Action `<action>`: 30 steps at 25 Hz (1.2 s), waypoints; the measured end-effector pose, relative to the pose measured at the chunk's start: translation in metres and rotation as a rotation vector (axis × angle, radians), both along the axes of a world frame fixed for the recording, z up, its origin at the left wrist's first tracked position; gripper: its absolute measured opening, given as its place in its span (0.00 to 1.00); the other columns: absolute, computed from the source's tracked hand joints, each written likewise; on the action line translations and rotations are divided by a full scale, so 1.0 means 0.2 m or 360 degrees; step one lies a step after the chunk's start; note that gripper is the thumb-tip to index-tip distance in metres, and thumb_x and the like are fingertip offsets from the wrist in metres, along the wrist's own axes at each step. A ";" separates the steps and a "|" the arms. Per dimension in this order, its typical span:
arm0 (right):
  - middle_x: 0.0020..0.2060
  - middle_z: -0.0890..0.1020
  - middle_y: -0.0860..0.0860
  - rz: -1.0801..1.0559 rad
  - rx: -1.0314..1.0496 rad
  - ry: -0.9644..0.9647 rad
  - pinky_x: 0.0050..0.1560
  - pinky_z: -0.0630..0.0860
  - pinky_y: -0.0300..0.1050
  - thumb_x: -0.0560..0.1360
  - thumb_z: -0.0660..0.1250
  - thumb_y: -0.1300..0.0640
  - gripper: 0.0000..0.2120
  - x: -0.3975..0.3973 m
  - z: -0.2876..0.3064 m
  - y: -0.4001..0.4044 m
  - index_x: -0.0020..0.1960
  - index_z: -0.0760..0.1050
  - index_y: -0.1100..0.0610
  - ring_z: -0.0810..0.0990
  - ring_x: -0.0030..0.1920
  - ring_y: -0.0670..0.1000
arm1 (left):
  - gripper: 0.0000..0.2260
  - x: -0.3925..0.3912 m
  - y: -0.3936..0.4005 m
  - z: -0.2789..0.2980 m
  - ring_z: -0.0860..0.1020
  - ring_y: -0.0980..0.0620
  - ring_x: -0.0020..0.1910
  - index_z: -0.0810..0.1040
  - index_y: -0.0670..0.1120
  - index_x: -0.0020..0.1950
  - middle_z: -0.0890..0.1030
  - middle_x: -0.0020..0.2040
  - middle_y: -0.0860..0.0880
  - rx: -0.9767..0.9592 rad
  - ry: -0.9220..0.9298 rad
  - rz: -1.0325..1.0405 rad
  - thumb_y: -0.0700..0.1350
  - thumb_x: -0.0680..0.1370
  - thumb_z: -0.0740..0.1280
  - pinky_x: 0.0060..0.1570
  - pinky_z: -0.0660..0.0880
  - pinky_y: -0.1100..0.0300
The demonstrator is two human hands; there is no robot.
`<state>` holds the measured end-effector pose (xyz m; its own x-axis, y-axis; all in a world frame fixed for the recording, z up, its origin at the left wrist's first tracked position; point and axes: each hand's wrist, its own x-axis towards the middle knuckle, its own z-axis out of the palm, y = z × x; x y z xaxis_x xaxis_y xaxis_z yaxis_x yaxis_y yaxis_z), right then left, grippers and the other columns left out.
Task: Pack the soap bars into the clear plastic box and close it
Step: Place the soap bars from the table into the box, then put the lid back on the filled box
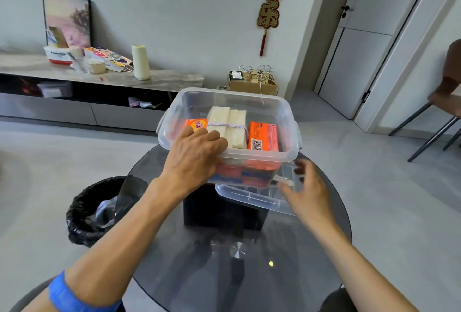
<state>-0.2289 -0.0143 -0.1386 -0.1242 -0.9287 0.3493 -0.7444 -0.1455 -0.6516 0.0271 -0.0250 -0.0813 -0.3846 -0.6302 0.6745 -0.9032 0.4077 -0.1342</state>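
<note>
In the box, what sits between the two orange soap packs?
In the head view, a pale cream soap bundle, tied with a band, stands between the left orange pack and the right orange pack inside the clear box.

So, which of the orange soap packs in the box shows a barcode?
The orange soap pack at the right end of the clear box, beside the pale bundle. Its barcode faces the camera. The other orange pack, by the left hand, shows only a printed logo.
</note>
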 end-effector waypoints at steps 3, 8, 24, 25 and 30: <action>0.66 0.73 0.49 0.0376 0.0685 0.0992 0.59 0.72 0.50 0.72 0.68 0.47 0.26 -0.02 -0.13 -0.02 0.68 0.67 0.51 0.72 0.63 0.55 | 0.13 0.09 0.01 -0.02 0.77 0.42 0.33 0.72 0.45 0.32 0.77 0.31 0.47 0.0012 0.0101 0.0009 0.39 0.61 0.77 0.35 0.66 0.51; 0.50 0.81 0.54 0.0111 0.0511 0.1343 0.42 0.73 0.47 0.74 0.65 0.56 0.08 -0.04 -0.14 -0.04 0.51 0.74 0.57 0.80 0.51 0.59 | 0.19 0.10 -0.01 -0.06 0.76 0.43 0.34 0.65 0.49 0.32 0.76 0.31 0.49 0.0092 0.0126 -0.0021 0.44 0.63 0.77 0.35 0.64 0.51; 0.52 0.75 0.58 -0.0131 -0.0314 0.0501 0.49 0.70 0.53 0.76 0.66 0.60 0.09 -0.28 0.24 -0.08 0.54 0.71 0.62 0.72 0.51 0.60 | 0.12 -0.15 -0.07 0.01 0.76 0.52 0.44 0.80 0.49 0.53 0.81 0.45 0.52 0.0472 0.0911 -0.0519 0.53 0.73 0.70 0.46 0.74 0.50; 0.51 0.75 0.55 0.0014 -0.0341 0.0554 0.48 0.69 0.50 0.75 0.67 0.60 0.09 -0.25 0.30 -0.08 0.54 0.71 0.60 0.72 0.49 0.58 | 0.12 -0.11 -0.08 0.05 0.77 0.52 0.44 0.79 0.49 0.54 0.81 0.46 0.52 0.0382 0.1267 -0.0436 0.54 0.75 0.67 0.47 0.75 0.49; 0.53 0.74 0.46 0.0798 -0.0077 0.0845 0.54 0.70 0.53 0.76 0.66 0.54 0.07 0.00 0.44 -0.11 0.53 0.71 0.52 0.71 0.52 0.51 | 0.13 0.08 -0.12 0.03 0.75 0.49 0.57 0.76 0.52 0.60 0.77 0.58 0.49 0.0511 0.1860 0.0008 0.54 0.78 0.62 0.58 0.73 0.45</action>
